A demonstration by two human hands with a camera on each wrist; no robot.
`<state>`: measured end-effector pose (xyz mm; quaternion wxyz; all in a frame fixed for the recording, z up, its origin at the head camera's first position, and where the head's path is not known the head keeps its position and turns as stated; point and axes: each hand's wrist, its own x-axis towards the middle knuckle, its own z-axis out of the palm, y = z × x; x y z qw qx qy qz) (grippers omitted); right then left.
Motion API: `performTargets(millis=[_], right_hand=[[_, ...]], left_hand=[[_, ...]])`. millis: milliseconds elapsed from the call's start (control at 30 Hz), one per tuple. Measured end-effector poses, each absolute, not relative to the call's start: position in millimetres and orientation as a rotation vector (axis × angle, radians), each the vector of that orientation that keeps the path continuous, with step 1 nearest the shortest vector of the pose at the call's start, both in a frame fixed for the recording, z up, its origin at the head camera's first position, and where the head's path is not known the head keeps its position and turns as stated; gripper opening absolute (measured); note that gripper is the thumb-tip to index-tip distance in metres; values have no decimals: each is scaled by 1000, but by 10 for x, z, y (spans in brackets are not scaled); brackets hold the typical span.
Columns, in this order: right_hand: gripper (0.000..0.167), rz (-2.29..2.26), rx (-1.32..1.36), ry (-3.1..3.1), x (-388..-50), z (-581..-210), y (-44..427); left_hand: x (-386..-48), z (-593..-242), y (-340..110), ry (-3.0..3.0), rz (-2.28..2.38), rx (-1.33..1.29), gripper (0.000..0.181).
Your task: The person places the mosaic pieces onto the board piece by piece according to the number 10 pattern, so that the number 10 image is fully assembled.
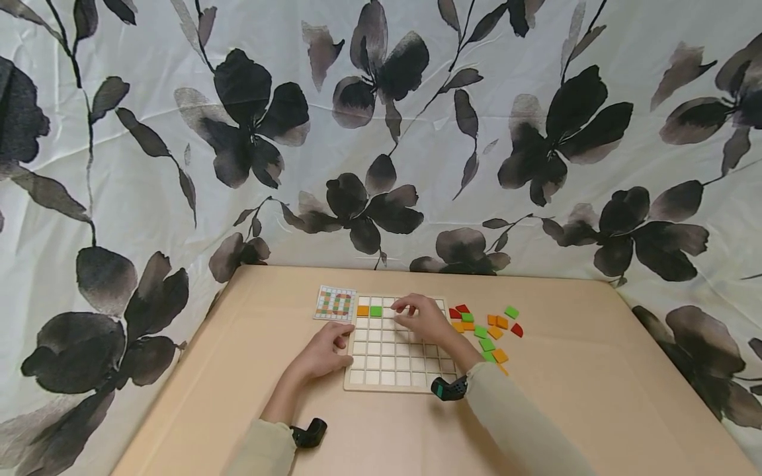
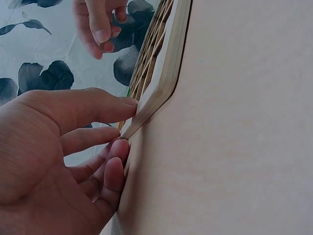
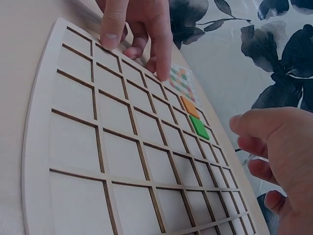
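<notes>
A pale wooden grid board (image 1: 387,377) lies on the table with an orange tile (image 1: 363,311) and a green tile (image 1: 376,311) side by side near its far left corner. My left hand (image 1: 322,352) touches the board's left edge, thumb and fingertips apart along it; the left wrist view shows these fingertips (image 2: 128,101) against the rim (image 2: 161,93). Above the upper middle of the grid, my right hand (image 1: 427,320) hovers with bent fingers. In the right wrist view the right hand (image 3: 281,156) has thumb and fingers apart, no tile visible between them.
A small card with a coloured pattern (image 1: 335,303) lies at the board's upper left. Right of the board are scattered loose tiles: red (image 1: 516,330), green (image 1: 511,311) and orange (image 1: 499,356). A floral cloth (image 1: 464,152) hangs behind the table (image 1: 595,396).
</notes>
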<state>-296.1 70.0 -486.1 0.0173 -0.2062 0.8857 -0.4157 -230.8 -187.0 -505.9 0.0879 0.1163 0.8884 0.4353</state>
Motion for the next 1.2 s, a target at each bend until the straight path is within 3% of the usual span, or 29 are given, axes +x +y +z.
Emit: performTargets(millis=[733, 1200], right_hand=[[23, -1283, -719, 2783, -2816, -4800, 1103], [24, -1189, -566, 2824, -2807, -4821, 1380]], left_hand=[[-2301, -5055, -1865, 2641, 1290, 367, 66], [-2300, -5034, -1870, 2637, 1303, 346, 65]])
